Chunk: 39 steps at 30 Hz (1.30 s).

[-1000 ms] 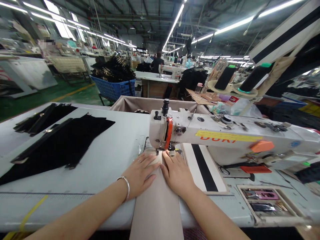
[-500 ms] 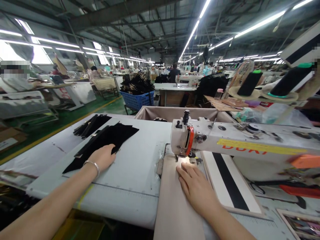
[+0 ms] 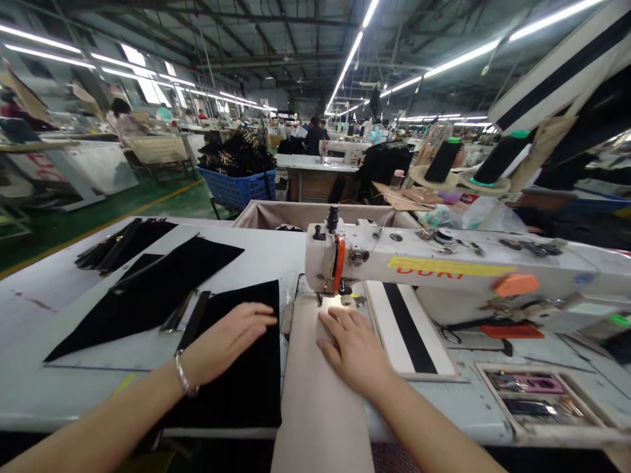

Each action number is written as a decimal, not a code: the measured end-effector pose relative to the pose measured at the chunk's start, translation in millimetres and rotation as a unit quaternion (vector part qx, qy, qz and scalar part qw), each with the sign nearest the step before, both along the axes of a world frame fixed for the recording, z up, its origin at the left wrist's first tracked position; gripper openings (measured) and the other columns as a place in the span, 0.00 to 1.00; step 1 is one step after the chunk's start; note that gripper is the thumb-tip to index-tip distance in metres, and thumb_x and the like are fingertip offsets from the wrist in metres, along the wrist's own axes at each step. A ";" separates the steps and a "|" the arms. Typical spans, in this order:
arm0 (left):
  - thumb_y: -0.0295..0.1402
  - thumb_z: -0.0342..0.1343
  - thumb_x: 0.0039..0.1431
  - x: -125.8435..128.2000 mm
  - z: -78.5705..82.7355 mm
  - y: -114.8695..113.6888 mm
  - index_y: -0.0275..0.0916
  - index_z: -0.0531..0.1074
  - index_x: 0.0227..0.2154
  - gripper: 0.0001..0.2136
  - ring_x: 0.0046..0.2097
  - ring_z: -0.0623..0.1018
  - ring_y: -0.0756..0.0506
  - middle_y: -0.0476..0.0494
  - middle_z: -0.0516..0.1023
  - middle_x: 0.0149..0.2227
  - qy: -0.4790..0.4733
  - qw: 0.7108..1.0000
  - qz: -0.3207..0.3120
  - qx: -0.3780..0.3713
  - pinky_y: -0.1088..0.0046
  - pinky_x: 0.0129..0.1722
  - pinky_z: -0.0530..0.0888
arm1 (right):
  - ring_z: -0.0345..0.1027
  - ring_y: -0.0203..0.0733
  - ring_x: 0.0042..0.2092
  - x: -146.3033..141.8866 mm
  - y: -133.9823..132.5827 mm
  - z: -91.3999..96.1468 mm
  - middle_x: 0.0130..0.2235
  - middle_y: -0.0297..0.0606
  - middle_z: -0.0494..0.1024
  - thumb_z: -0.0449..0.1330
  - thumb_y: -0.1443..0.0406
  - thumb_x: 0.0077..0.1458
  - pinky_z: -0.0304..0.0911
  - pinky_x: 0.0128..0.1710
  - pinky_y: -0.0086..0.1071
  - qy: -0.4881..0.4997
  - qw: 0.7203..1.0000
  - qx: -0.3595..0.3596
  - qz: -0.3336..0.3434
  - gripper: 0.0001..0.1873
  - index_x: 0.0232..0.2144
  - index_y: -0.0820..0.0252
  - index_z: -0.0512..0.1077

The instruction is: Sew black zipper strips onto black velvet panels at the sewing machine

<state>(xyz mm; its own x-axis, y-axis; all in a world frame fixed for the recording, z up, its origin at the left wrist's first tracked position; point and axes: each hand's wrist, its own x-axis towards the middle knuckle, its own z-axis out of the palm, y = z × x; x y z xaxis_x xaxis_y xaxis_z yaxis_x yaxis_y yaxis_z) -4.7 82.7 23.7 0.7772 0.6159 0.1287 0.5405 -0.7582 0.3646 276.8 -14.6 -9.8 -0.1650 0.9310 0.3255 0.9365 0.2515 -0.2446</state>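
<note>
My left hand (image 3: 224, 341) lies flat with fingers stretched out on a black fabric piece (image 3: 236, 374) near the table's front edge, left of the needle. My right hand (image 3: 352, 348) rests flat, fingers open, on a beige fabric strip (image 3: 315, 394) that runs from under the presser foot toward me. The white sewing machine (image 3: 444, 266) stands just behind my right hand, its lit needle area close to my fingertips.
More black fabric pieces (image 3: 142, 295) and zipper strips (image 3: 123, 240) lie on the left of the grey table (image 3: 44, 368). A cream panel with a black stripe (image 3: 407, 328) lies right of the needle. A tool tray (image 3: 535, 394) sits at the right. A blue crate (image 3: 239, 187) stands behind.
My left hand went from the beige strip out to the black stack at the left, then slid one black piece across to beside the beige strip. My right hand stayed on the strip.
</note>
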 end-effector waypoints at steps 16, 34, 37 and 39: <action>0.44 0.47 0.66 38.0 27.5 33.5 0.41 0.76 0.42 0.16 0.44 0.76 0.43 0.48 0.79 0.42 -0.035 0.988 0.052 -0.140 0.70 0.48 0.70 | 0.58 0.50 0.59 0.1 0.2 3.9 0.58 0.40 0.68 0.55 0.59 0.64 0.54 0.61 0.45 0.009 1.000 -0.007 0.003 0.22 0.59 0.54 0.64; 0.34 0.57 0.57 113.1 -21.5 40.3 0.39 0.75 0.32 0.05 0.36 0.76 0.43 0.46 0.77 0.33 -0.034 0.991 0.121 -0.041 0.69 0.36 0.69 | 0.57 0.52 0.58 2.2 2.9 0.8 0.58 0.43 0.67 0.56 0.51 0.62 0.54 0.61 0.46 0.014 1.000 -0.025 0.007 0.31 0.63 0.56 0.59; 0.33 0.57 0.57 114.0 -24.9 43.0 0.39 0.75 0.31 0.04 0.36 0.77 0.43 0.46 0.77 0.33 -0.033 0.992 0.119 -0.032 0.69 0.36 0.70 | 0.57 0.53 0.58 2.2 3.1 0.6 0.57 0.44 0.67 0.56 0.51 0.62 0.54 0.60 0.47 0.016 1.000 -0.027 0.004 0.32 0.64 0.56 0.58; 0.33 0.58 0.57 114.9 -26.0 44.8 0.39 0.75 0.31 0.04 0.36 0.77 0.43 0.45 0.78 0.33 -0.033 0.992 0.118 -0.024 0.69 0.36 0.71 | 0.57 0.53 0.58 2.2 3.2 1.2 0.58 0.44 0.67 0.56 0.51 0.62 0.54 0.60 0.47 0.015 1.000 -0.027 0.002 0.33 0.64 0.57 0.58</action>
